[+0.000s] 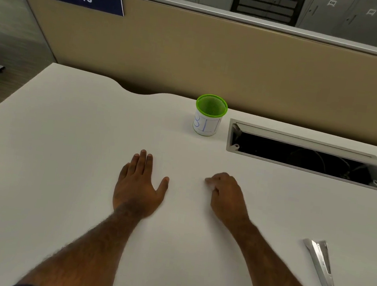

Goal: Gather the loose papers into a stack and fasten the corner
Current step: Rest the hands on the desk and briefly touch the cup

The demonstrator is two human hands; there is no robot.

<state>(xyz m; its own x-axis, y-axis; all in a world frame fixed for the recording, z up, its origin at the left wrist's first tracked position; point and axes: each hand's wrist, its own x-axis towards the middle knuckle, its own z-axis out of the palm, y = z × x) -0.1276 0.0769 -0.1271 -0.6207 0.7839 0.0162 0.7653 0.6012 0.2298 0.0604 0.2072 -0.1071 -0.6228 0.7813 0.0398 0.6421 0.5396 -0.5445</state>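
My left hand [140, 184] lies flat, palm down, on the white desk [62, 150], fingers straight and thumb spread. My right hand [226, 195] rests a hand's width to its right with its fingers curled under and thumb and forefinger close together; the fingertips are blurred and I cannot tell whether they pinch anything. A silver metal stapler [320, 263] lies on the desk to the right of my right forearm, apart from both hands. No paper edges stand out against the white surface.
A green mesh cup [210, 118] with a white label stands at the back middle. To its right an open cable tray [301, 155] is sunk in the desk. A tan partition [218, 58] closes the far edge. The desk's left edge drops to the floor.
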